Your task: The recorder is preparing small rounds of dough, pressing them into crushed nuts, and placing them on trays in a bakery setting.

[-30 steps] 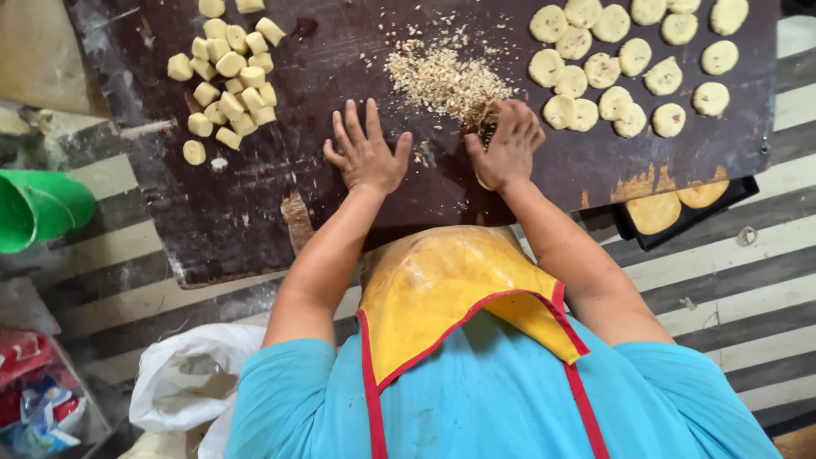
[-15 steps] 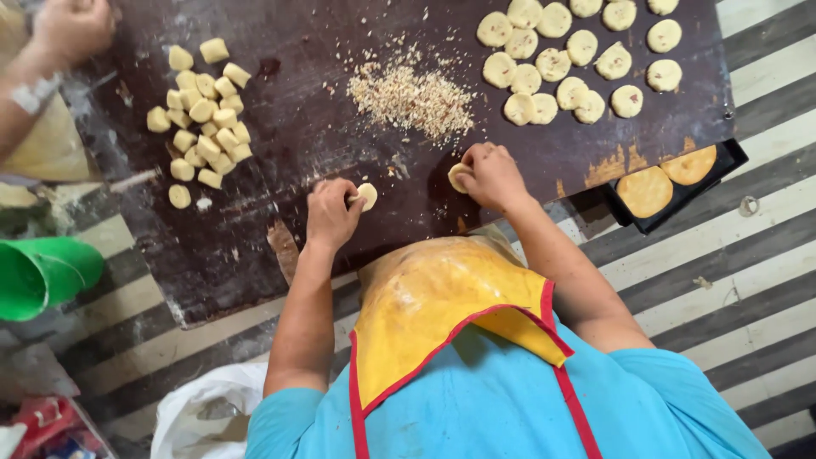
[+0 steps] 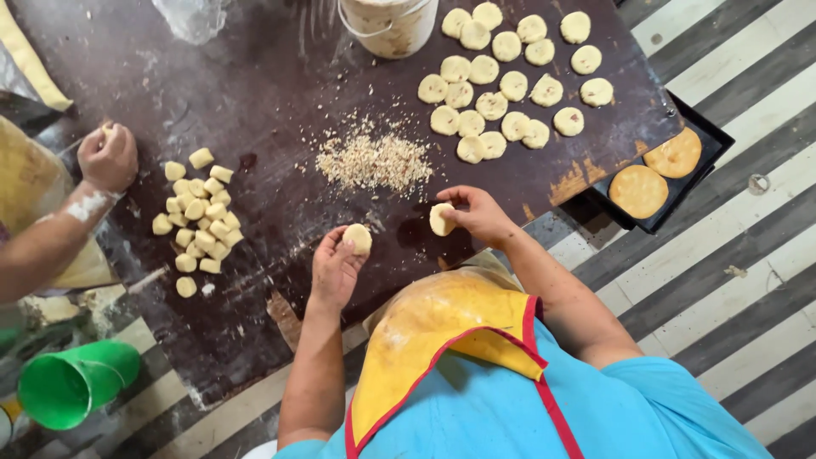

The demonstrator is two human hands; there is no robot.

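Observation:
My left hand (image 3: 336, 268) is curled palm-up around a small round dough ball (image 3: 357, 238) just above the dark wooden board (image 3: 255, 110). My right hand (image 3: 478, 212) grips a second dough piece (image 3: 442, 219) by its fingertips, a little to the right. A loose pile of crumbled nuts (image 3: 374, 161) lies on the board just beyond both hands. Several flattened dough discs (image 3: 510, 76) sit in rows at the far right of the board. Several small cut dough pieces (image 3: 200, 221) are heaped at the left.
Another person's hand (image 3: 106, 157) works at the board's left edge. A white bucket (image 3: 389, 25) stands at the far side. A black tray (image 3: 659, 174) with two baked rounds sticks out at the right. A green cup (image 3: 72, 382) lies on the striped floor.
Both hands have lifted off the board, where they lay flat a second ago, and each now holds a dough piece. The view has shifted, bringing the other person's hand and the bucket in.

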